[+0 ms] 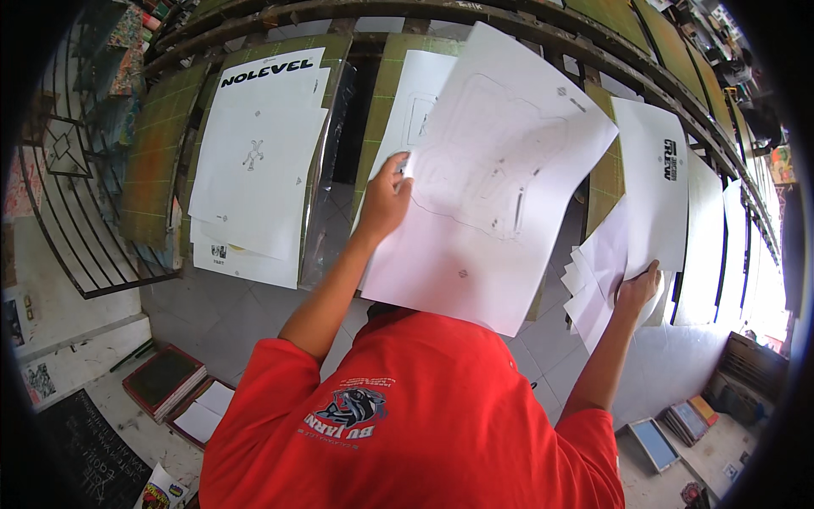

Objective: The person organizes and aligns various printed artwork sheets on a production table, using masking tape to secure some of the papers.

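A large white paper sheet [500, 204] with thin line drawings rises in front of me, its upper right corner curling. My left hand [387, 197] is closed on its left edge. Behind it, another printed sheet [415, 93] lies on a green board. Farther right, my right hand [638, 290] is closed around the lower edge of a white sheet with black lettering [661, 182]. Several loose papers [598, 280] fan out just left of that hand, partly overlapped by the lettered sheet. How many sheets the right hand grips cannot be made out.
To the left, stacked printed sheets [254, 161] cover a board beside a worn green board [161, 161]. Dark metal rails [365, 15] cross the back; a black metal rack [80, 204] stands far left. Books [165, 382] and a framed panel [654, 444] lie lower down.
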A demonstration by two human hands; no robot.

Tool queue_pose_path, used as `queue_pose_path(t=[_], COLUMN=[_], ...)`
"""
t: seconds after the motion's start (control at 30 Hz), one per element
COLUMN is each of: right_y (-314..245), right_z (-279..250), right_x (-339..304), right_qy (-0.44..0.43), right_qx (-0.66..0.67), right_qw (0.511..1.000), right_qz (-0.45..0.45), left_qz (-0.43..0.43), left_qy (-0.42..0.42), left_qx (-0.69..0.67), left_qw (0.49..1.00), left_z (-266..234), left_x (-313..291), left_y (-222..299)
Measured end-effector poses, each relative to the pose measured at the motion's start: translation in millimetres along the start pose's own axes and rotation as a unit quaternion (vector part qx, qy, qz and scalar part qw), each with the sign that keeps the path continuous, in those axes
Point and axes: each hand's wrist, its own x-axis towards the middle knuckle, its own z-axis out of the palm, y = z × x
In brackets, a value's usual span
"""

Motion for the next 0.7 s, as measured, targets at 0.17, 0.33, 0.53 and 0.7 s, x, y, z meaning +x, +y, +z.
queue_pose_path(t=[0.17,0.33,0.53,0.7], right_y=[24.8,42.6,47.2,61.6], right_z=[18.2,53.3,57.1,45.2], right_x=[-25.2,-83.8,-120.3,-139.2], right_qy=[-0.064,-0.128,-0.200,-0.248], right_qx=[0.044,-0.003,-0.012,-0.075], right_qw=[0.996,0.991,0.974,0.957], right_qz=[0.036,0.038,0.103,0.129], left_qz=[-0.055,-0.050,0.019,-0.033], left_qy=[-0.002,0.036,0.068,0.037], left_qx=[0.092,0.125,0.219,0.270], left_qw=[0.994,0.990,0.973,0.962], left_z=[-21.2,-19.6,-20.1,-36.5], left_x=[21.8,16.5,-6.0,-39.3], left_y=[-25.0,-32.9,-35.1,-36.4])
